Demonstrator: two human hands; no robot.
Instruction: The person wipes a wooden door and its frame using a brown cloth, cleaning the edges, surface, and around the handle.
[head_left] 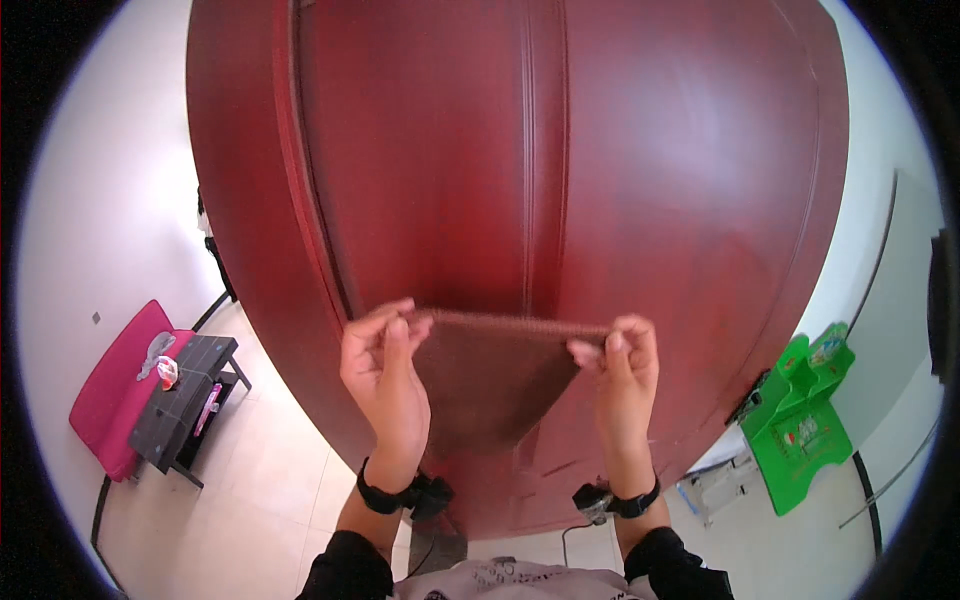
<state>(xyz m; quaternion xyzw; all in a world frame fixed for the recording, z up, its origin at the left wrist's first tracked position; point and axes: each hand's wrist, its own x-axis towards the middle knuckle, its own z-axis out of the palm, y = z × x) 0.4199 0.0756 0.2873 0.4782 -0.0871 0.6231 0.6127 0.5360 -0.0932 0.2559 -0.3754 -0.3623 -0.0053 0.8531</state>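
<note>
A brown cloth [490,385] hangs spread between my two hands, in front of a large dark red panelled wooden front [680,200]. My left hand [388,375] is closed on its upper left corner, thumb against fingers. The upper right corner is pinched in my right hand [625,370], at nearly the same height. Between them the top edge runs almost straight, while the lower part narrows downward. Whether the cloth touches the red panel behind it, I cannot tell.
At the left, a black low table [185,400] with small items on it stands by a magenta sofa [115,400]. A green desk [800,430] with shelves is at the right, beside the white wall. Dark straps and cables are on both my wrists.
</note>
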